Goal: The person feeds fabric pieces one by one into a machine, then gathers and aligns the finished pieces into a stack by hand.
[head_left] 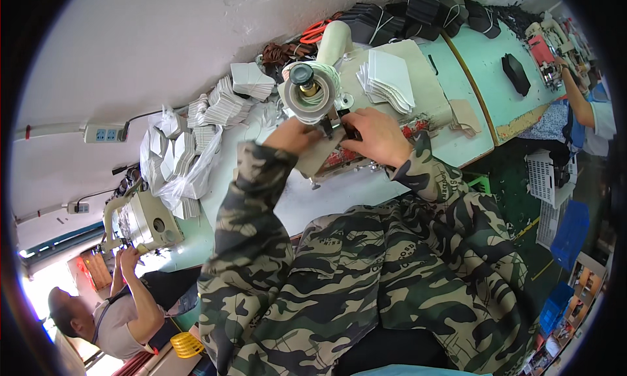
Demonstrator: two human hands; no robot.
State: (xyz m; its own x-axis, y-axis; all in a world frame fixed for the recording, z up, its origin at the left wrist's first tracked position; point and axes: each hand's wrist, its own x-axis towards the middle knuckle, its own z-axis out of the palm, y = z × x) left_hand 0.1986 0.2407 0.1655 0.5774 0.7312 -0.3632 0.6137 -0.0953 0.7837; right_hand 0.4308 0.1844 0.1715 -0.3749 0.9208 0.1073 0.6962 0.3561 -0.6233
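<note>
In front of me is a pale sewing machine (334,43), with a round dial and a dark knob (302,74) at its near end. My left hand (292,137) reaches in beside the machine head, which hides its fingertips. Just right of the needle area is my right hand (379,137), fingers bent and closed near a small dark part; what they grip cannot be made out. A flat grey-beige piece (321,158) lies below the machine head, next to my left hand. Both forearms wear camouflage sleeves.
White flat pieces (390,79) are stacked right of the machine. More stacks fill a clear plastic bag (189,173) at left. Bundled dark pieces (428,7) lie at the back. A person (124,310) works at another machine (147,222); another person's arm (576,95) shows far right.
</note>
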